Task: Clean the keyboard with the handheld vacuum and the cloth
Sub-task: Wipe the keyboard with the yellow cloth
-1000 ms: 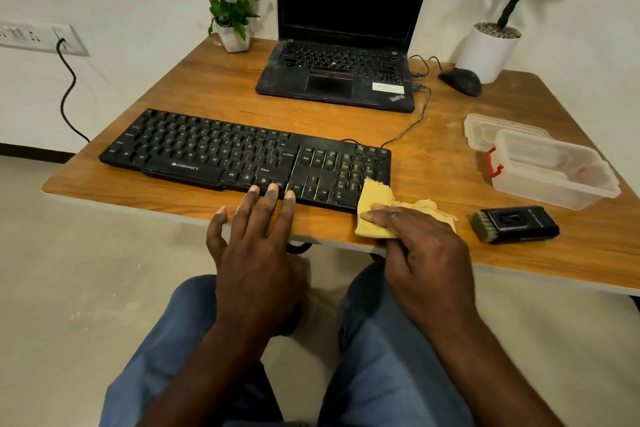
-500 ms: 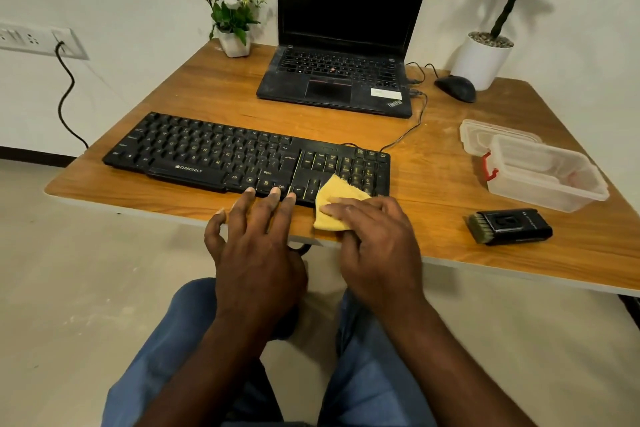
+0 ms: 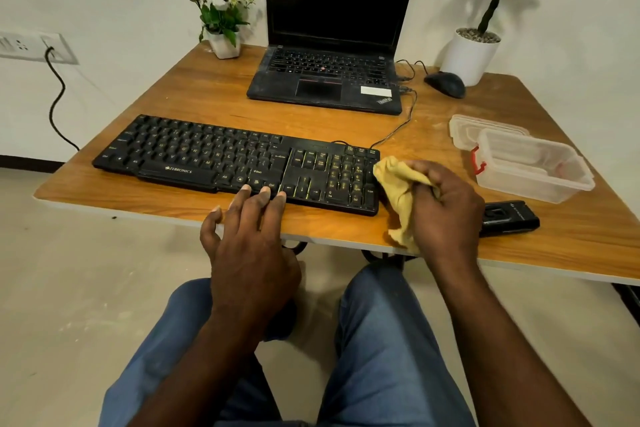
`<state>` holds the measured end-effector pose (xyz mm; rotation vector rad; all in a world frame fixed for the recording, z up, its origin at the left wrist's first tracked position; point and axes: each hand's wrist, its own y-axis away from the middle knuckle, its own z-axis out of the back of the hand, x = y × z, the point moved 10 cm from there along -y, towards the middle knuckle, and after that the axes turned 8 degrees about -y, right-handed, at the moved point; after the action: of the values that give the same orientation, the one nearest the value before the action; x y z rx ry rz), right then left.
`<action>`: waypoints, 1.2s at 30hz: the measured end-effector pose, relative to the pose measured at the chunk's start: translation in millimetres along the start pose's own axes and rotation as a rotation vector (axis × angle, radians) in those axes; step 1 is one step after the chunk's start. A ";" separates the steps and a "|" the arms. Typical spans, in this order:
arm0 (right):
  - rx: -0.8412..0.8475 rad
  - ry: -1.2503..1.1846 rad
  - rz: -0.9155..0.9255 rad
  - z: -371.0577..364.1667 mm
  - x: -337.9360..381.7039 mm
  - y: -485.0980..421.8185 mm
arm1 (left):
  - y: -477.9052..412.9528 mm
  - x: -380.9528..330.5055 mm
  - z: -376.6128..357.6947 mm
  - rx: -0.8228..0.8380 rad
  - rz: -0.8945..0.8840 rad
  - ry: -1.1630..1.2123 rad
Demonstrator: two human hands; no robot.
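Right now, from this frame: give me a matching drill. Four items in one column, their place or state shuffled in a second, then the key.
Items
1. yellow cloth
2. left hand
3. handheld vacuum
4. mouse

Place or state
A. beside the white plant pot
B. fingertips on the front keys of the keyboard
C. bunched in the right hand, at the keyboard's right end
D. lying on the table, partly hidden behind the right hand

Pairs: 1-C, 2-B, 3-D, 4-A
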<state>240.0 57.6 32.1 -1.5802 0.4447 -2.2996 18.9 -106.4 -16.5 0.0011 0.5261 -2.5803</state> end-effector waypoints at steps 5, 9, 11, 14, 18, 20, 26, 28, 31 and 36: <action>-0.060 0.118 -0.004 -22.2 6.5 -65.2 | 0.4 -0.2 -0.3 0.004 -0.004 0.007; 0.174 0.223 -0.023 -64.0 -8.0 -76.9 | -0.3 1.0 -0.8 0.009 -0.001 0.017; 0.237 0.246 0.011 -74.7 -15.7 -68.1 | -0.3 0.5 -1.6 0.009 -0.003 0.016; 0.208 0.257 0.049 -72.4 -22.6 -62.9 | -0.9 -0.3 -1.0 -0.008 -0.012 0.020; 0.201 0.222 0.085 -68.6 -19.8 -57.6 | -1.1 2.1 -1.3 -0.018 -0.016 0.033; 0.197 0.230 0.133 -64.2 -15.2 -51.6 | -0.4 2.1 -0.8 -0.027 -0.021 0.037; 0.196 0.256 0.156 -54.2 -17.0 -42.8 | -0.1 2.3 1.9 -0.043 -0.014 0.061; 0.204 0.257 0.163 -52.2 -17.3 -39.0 | -0.3 2.4 1.7 -0.037 -0.011 0.068; 0.215 0.253 0.172 -48.8 -17.3 -34.0 | -0.2 1.6 2.0 -0.042 -0.015 0.068; 0.239 0.260 0.194 -45.7 -15.1 -26.4 | 0.2 1.4 4.2 -0.056 -0.019 0.072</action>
<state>200.2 91.2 15.1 -1.0837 0.3499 -2.3143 18.2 -108.7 -12.8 0.0708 0.6284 -2.5909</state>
